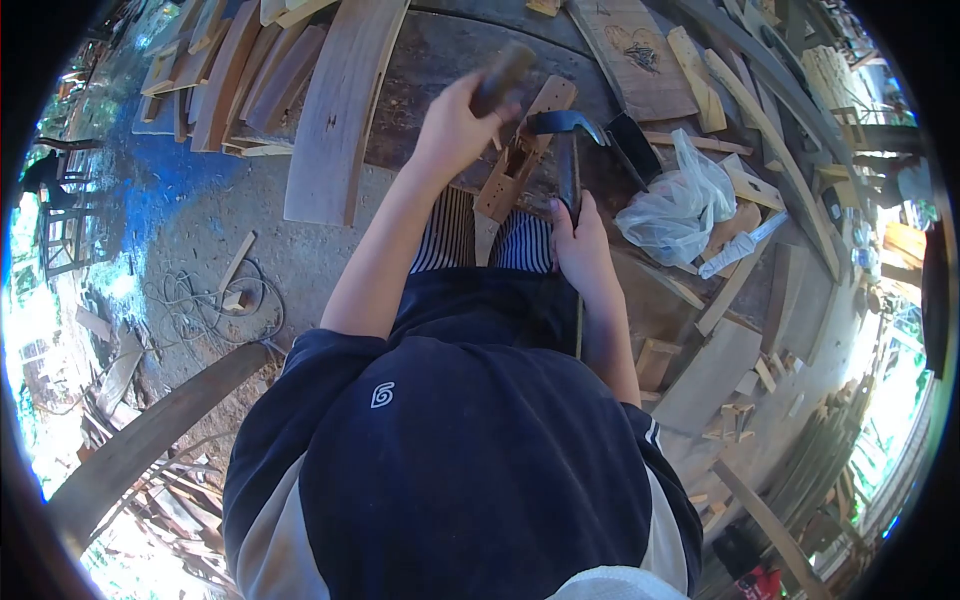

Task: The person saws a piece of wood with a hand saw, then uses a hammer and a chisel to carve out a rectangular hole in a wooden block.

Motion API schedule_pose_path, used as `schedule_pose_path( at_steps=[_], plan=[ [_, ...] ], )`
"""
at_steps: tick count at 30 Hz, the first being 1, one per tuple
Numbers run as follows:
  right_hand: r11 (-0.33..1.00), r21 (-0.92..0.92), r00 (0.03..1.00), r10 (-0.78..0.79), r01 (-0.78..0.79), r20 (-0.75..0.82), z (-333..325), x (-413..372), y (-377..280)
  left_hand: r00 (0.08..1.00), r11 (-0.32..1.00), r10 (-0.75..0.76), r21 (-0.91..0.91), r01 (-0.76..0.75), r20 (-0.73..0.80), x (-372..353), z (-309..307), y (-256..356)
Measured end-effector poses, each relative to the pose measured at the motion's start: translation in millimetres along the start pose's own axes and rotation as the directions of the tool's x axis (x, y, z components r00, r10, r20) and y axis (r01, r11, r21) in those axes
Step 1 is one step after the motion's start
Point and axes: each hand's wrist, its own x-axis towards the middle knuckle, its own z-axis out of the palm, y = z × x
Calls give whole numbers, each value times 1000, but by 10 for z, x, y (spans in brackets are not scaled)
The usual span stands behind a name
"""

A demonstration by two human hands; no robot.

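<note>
Worktop (pixel 420 100) — wooden block (pixel 535 152), planks (pixel 335 120), grey floor (pixel 290 245)

Blurred brown piece (pixel 503 78) in left fingers (pixel 490 125)

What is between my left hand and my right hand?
In the head view, a slotted wooden block lies slanting between your left hand and right hand, with the hammer in your right hand beside it.

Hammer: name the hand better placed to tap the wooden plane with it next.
Right, most likely: the right hand grips the hammer, whose head appears near the wooden plane, while the left hand is occupied with a blurred brown piece.
</note>
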Motion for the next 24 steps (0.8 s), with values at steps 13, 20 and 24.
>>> schedule_pose_path(
  at_steps=[13,20,24],
  plan=[
    [992,116,998,52,-56,41,-6,25,32,882,651,-291,-752,-100,-370,268,-26,724],
    [992,114,998,48,-52,37,-13,31,34,805,636,-364,-757,-153,-468,171,247,606],
    [988,144,997,48,-57,67,-25,38,43,766,678,-310,-695,-237,-564,235,280,552]
  ],
)
